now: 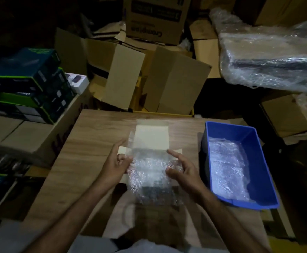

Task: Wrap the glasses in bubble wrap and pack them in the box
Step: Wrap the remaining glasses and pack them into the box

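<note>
A small cardboard box (151,136) lies open on the wooden table (94,136), its lid flap pointing away from me. A bundle of bubble wrap (150,178) with something dark inside sits in and over the box. My left hand (115,166) pinches the left edge of the wrap with thumb and fingertips. My right hand (182,169) grips the right edge, with its fingers curled around the wrap. The glasses themselves are hidden by the wrap.
A blue plastic bin (258,161) with more bubble wrap (225,165) stands at the right of the table. Open brown cartons (149,77) crowd the far side. Stacked dark boxes (25,84) rise at the left. A large bubble-wrapped item (269,59) lies at the upper right.
</note>
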`<act>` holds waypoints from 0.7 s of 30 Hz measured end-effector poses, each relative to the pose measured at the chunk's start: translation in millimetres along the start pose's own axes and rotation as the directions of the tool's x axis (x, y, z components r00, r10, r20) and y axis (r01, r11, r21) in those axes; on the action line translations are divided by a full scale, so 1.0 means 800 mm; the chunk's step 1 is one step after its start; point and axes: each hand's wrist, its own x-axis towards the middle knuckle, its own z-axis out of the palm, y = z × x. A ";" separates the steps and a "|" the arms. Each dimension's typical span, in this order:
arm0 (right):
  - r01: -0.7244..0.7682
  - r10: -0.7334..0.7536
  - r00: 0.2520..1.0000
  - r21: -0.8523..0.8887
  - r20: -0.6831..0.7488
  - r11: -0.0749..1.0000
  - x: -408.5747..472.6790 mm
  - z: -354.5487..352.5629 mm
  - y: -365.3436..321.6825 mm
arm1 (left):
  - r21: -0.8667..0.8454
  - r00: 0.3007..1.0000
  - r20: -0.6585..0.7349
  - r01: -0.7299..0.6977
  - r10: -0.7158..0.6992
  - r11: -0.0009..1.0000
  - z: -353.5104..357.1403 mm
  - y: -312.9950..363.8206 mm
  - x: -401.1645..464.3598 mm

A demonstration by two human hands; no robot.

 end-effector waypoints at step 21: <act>0.033 -0.030 0.995 -0.021 0.097 0.999 0.018 0.010 -0.035 | 0.128 0.933 0.357 -0.092 0.041 0.987 -0.041 0.018 0.010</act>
